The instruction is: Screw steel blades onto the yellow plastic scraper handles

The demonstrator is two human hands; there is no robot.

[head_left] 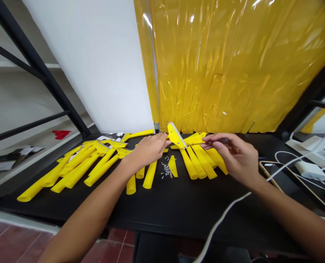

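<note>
Between the left grip (148, 150) and the right grip (232, 155), a yellow plastic bracket (174, 136) is held up tilted above the worktop (178, 208), the left fingers closed on its lower edge. The right grip pinches a small dark tool (216, 141) just beside the bracket's metal strip (176, 133). Loose screws (167, 168) lie below, near the left grip.

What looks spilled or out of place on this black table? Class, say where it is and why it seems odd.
The small metal screws lie in a loose scatter on the black table, among the yellow plastic pieces. They sit in no container, so they look spilled.
</note>
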